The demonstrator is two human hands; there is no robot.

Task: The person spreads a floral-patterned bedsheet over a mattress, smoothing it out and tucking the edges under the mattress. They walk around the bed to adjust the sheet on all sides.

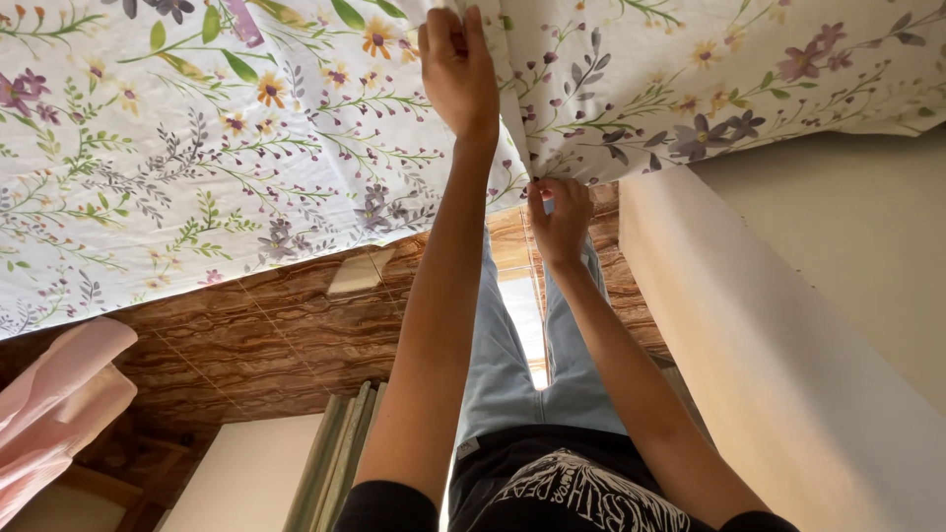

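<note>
The floral sheet [246, 148], white with purple, orange and yellow flowers on green stems, spreads across the top of the view, and both hands grip it. The left hand [458, 69] is stretched far out, fingers curled tight over a fold of the sheet near its upper edge, where two panels of the cloth meet in a seam-like crease. The right hand [560, 219] sits nearer the body, just below the sheet's lower edge, pinching that hem between thumb and fingertips. Both forearms run bare from black sleeves at the bottom of the view up to the sheet.

Below the sheet, between the two arms, are the person's light blue jeans [512, 365], and lower down a black shirt with a white print [581, 493]. Under the sheet's lower left edge lies a brown floor patterned like wood or marble tile [276, 335], with a pale rectangular patch on it just below the hem. To the right of the sheet, beside the right arm, a plain cream surface [788, 374] slopes away; what it belongs to cannot be told. Well down and left of the sheet, pink folded cloth [49, 394] lies at the edge of the view, and green-grey striped fabric [335, 453] hangs beside the left arm, next to a cream panel
</note>
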